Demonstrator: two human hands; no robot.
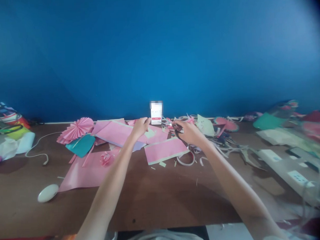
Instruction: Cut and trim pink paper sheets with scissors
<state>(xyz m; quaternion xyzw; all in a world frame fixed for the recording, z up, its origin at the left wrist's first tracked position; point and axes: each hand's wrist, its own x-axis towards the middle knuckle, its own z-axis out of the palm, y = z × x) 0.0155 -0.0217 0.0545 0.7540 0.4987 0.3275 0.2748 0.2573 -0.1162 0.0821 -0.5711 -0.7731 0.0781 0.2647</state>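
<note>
My right hand (188,131) grips a pair of scissors (177,129) by the dark handles. Their metal blades point left, just below the lit phone (156,112) standing upright against the wall. Across from them, my left hand (141,127) is closed with its fingers pinched together; whatever it may hold is too small to make out. Beneath and between the hands lie pink paper sheets, and a pink strip with pale edges (166,150) lies nearest me. A white ring-shaped paper strip (186,163) and small pale scraps are below my right hand.
To the left are a pink pleated paper fan (77,130), a teal paper piece (81,145), a pink paper flower (107,158), a white oval object (48,193) and a white cable (47,160). Paper scraps and a power strip (295,174) lie at right. A blue wall (157,57) bounds the back.
</note>
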